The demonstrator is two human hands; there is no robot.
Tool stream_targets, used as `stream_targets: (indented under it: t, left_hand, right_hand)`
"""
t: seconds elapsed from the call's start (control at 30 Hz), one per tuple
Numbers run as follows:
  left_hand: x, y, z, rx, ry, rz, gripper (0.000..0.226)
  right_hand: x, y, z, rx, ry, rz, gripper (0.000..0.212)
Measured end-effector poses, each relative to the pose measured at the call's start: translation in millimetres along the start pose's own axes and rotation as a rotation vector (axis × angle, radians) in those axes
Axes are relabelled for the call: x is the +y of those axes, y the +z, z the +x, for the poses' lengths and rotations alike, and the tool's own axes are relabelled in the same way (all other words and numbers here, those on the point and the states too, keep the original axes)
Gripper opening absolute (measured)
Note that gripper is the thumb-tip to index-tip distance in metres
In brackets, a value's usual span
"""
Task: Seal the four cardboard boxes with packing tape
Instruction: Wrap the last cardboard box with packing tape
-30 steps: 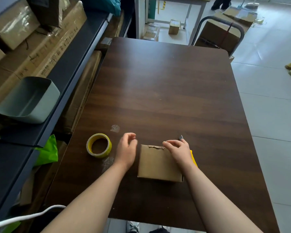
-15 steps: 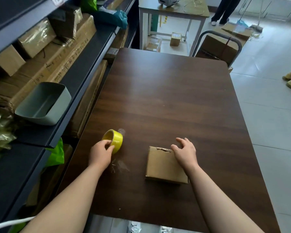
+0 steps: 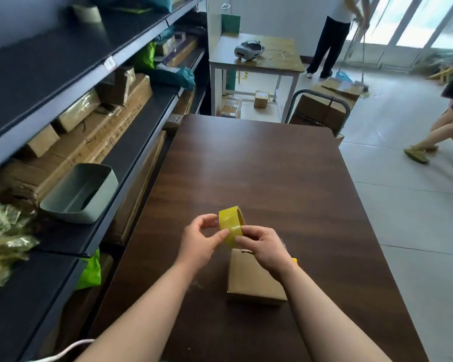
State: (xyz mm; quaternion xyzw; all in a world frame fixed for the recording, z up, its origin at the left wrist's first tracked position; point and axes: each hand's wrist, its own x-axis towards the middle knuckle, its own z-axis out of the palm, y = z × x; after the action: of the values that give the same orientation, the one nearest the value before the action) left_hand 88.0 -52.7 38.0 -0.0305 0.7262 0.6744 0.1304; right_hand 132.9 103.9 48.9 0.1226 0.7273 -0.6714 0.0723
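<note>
Tape roll (image 3: 232, 223) is held up off the table (image 3: 272, 165), between both my hands. My left hand (image 3: 202, 242) pinches its left side. My right hand (image 3: 265, 250) grips its lower right edge, fingers curled. Cardboard box (image 3: 254, 279) lies flat just under my right hand and wrist. A yellow item (image 3: 295, 261) peeks out right of that wrist.

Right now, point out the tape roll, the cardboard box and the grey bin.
tape roll (image 3: 230, 220), head view, yellow outer band.
cardboard box (image 3: 249, 279), head view, top face.
grey bin (image 3: 104, 199), head view, outer wall.
</note>
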Motion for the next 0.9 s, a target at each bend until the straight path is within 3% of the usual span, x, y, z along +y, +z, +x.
stream_targets:
  t: [0.07, 0.13, 0.33, 0.43, 0.6, 0.7, 0.9]
  left_hand:
    - [8, 2, -3, 0.098, 0.143, 0.161, 0.035]
    - [17, 7, -3, 0.122, 0.225, 0.256, 0.024]
    - [27, 18, -1, 0.053, 0.179, 0.356, 0.005]
    - [28, 17, -1, 0.016, 0.16, 0.324, 0.007]
    - [27, 14, 1, 0.005, 0.309, 0.529, 0.02]
    - [25, 16, 2, -0.024, 0.337, 0.553, 0.023]
    - [38, 37, 9, -0.011, 0.273, 0.437, 0.024]
  right_hand:
    - [2, -5, -2, 0.037, 0.006, -0.037, 0.02]
    - [2, -10, -4, 0.057, 0.001, -0.077, 0.022]
    - [2, -18, -8, 0.059, -0.024, -0.202, 0.028]
    - [0, -23, -11, 0.035, -0.044, -0.279, 0.026]
    - [-2, -37, -9, -0.013, -0.063, -0.48, 0.011]
    - [-8, -47, -10, -0.034, -0.068, -0.485, 0.008]
    - [-22, -63, -9, 0.12, -0.087, -0.324, 0.035]
